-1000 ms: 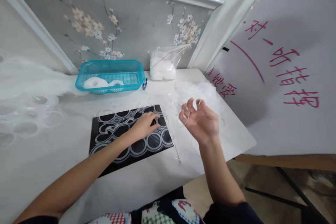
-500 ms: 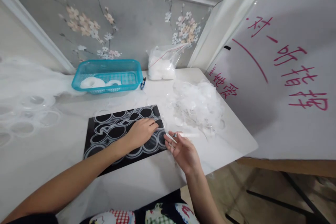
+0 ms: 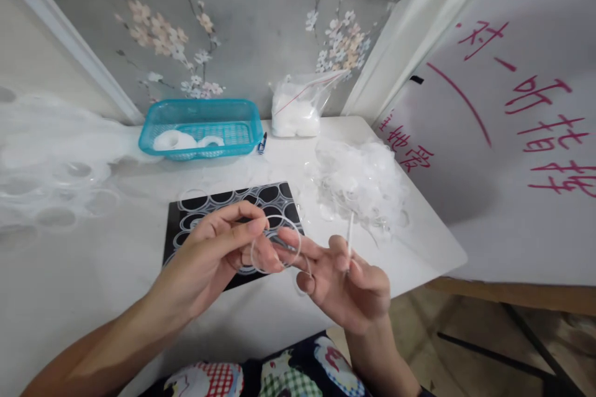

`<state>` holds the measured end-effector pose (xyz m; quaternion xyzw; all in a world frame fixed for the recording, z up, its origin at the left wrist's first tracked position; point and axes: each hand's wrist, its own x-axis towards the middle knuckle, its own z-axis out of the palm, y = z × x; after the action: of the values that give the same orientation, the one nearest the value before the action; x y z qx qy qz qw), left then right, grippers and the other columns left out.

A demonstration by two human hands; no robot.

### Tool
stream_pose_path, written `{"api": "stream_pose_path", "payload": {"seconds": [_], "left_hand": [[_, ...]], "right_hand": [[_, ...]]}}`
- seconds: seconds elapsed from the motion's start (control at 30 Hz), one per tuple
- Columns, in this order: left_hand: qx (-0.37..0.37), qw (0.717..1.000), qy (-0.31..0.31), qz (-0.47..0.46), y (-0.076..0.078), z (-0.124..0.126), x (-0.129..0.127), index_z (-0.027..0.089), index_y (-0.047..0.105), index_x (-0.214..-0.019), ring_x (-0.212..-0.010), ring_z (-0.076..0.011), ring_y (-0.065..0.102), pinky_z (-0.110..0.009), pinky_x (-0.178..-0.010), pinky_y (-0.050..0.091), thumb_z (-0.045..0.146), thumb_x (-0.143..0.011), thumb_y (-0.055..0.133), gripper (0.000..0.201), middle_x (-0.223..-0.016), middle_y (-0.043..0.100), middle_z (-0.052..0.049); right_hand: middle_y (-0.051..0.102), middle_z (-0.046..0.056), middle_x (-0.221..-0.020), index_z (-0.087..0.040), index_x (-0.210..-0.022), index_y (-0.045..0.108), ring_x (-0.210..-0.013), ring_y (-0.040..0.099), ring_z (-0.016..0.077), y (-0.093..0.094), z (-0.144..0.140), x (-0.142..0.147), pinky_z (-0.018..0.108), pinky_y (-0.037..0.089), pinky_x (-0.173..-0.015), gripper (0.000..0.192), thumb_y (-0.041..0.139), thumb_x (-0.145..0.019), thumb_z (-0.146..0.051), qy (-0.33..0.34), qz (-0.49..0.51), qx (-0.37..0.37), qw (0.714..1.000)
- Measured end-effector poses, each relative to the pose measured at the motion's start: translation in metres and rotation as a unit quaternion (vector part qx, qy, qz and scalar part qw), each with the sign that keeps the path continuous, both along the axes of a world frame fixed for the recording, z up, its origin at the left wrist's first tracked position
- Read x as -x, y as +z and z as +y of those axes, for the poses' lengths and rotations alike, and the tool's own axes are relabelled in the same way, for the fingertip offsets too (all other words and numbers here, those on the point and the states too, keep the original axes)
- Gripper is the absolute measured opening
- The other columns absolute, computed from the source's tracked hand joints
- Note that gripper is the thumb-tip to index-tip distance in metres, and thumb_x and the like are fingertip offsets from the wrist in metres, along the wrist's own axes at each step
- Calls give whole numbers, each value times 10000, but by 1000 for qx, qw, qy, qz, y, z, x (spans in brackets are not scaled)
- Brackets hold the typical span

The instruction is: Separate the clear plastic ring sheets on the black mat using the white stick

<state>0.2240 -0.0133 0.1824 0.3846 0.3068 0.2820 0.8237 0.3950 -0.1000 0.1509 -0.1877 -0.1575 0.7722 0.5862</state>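
Observation:
My left hand (image 3: 212,254) pinches a clear plastic ring (image 3: 274,242) between thumb and fingers, lifted above the black mat (image 3: 195,211) that carries several clear rings. My right hand (image 3: 342,279) is raised close beside it, fingers touching the ring's right edge, and holds a thin white stick (image 3: 349,236) that points upward. Both hands hover over the near part of the white table (image 3: 84,273).
A heap of clear plastic rings (image 3: 363,183) lies at the right of the table. At the back stand a teal basket (image 3: 202,127) with white rolls, a bag of white material (image 3: 295,111) and a small pen (image 3: 262,142). A board with red writing (image 3: 512,136) leans at the right.
My left hand lifted off the black mat with a clear ring. My right hand came down from the heap, then rose with the white stick to meet the ring.

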Motion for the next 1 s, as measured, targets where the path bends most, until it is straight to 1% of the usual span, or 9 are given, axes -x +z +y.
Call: {"api": "stream_pose_path", "payload": {"seconds": [0.13,0.23,0.37,0.47,0.57,0.8,1.0], "left_hand": [[44,999,-3,-17,4,-6,13,194,608,-839,-545,-144,694,-198,-588,557,242,-830,694,99,-607,721,-16],[57,998,-8,-28,6,-9,17,196,614,-862,-546,-146,701,-196,-596,565,236,-834,695,95,-623,730,-27],[70,997,-25,-38,7,-11,16,191,620,-853,-553,-152,707,-161,-544,548,237,-837,695,91,-631,734,-34],[77,996,-25,-45,8,-12,16,185,624,-848,-572,-153,711,-169,-568,559,235,-839,692,85,-630,732,-32],[79,995,-26,-46,9,-13,17,181,626,-843,-578,-160,713,-180,-569,566,235,-837,694,87,-633,732,-33],[83,993,-38,-70,10,-13,17,183,626,-862,-592,-152,718,-186,-603,576,236,-848,685,81,-666,743,-29],[78,994,-35,-65,12,-13,16,186,618,-849,-597,-152,720,-166,-592,566,225,-831,704,96,-662,743,-27]], "right_hand": [[687,50,-1175,-237,-615,638,-1090,634,231,11,-5,4,202,482,-611,218,801,-687,-364,15,-11,-4,1000],[695,48,-1159,-251,-631,662,-1051,650,213,14,-8,3,195,472,-596,178,792,-698,-353,18,-7,-10,1000],[688,44,-1172,-281,-685,692,-1069,646,209,15,-9,0,187,464,-599,123,773,-724,-365,19,10,-17,1000],[690,38,-1168,-286,-687,692,-1076,647,206,16,-10,0,168,453,-586,121,777,-725,-365,20,27,-13,999],[685,41,-1184,-280,-688,695,-1109,636,229,18,-9,0,162,443,-578,115,761,-744,-356,25,41,-20,999],[665,43,-1227,-279,-738,707,-1143,620,242,15,-6,0,142,421,-579,97,735,-783,-360,41,72,-69,994],[674,39,-1209,-285,-752,697,-1126,632,242,12,-7,1,162,431,-563,105,733,-778,-380,30,69,-59,995]]}}
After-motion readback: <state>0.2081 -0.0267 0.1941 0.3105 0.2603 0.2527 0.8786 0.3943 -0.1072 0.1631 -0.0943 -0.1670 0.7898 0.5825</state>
